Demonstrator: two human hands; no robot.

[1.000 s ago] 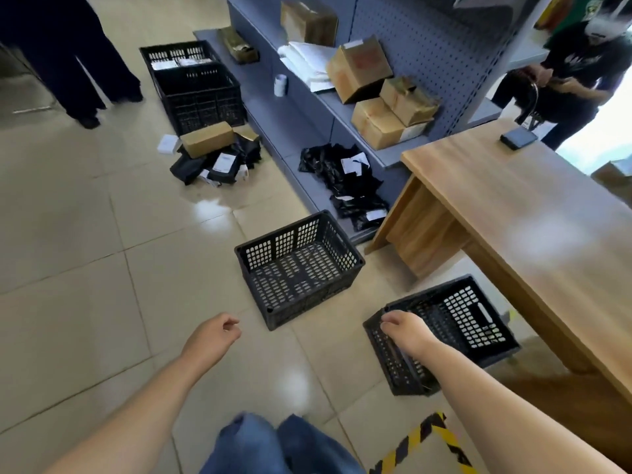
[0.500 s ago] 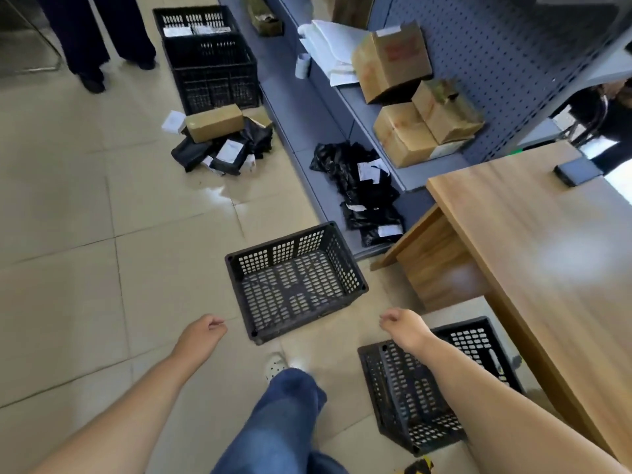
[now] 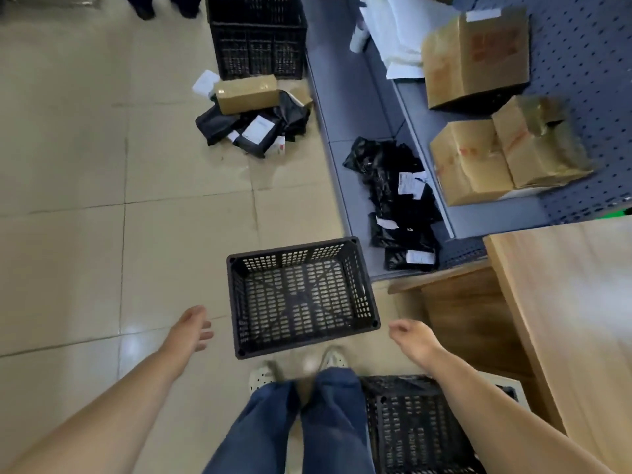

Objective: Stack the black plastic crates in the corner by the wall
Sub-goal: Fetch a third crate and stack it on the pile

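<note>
Three black crates in view, none nested in another as far as visible. Nearest empty crate (image 3: 302, 297) upright on the tiled floor (image 3: 85, 165), just ahead of the feet, open top up, nothing inside. Second crate (image 3: 417, 425) on the floor at lower right, just beside the right leg and partly hidden by it and by the right forearm; orientation hard to read through blur. Third crate (image 3: 256, 35) farther off at top of view, beside the grey shelf unit (image 3: 359, 138); top cut off by the frame, so contents cannot be told. Left hand (image 3: 189, 328) near the left side of the nearest crate, apart from it, fingers (image 3: 205, 335) spread loosely, holding nothing. Right hand (image 3: 410, 338) near the right front corner of the same crate, not touching, fingers loosely curled, empty. Wooden surface (image 3: 564, 302) at right, bare where visible. Loose black parcels (image 3: 253, 128) and a cardboard box (image 3: 246, 94) on the floor between the far crate and the near one; more parcels (image 3: 400, 200) on the bottom shelf. No corner by a wall identifiable in this view. Judgement: early stage, no stacking done; likely next step a two-handed grasp of the nearest crate's rim. Remaining: lift, carry, nest all crates at the corner. Possible snag: floor parcels underfoot on the way.
</note>
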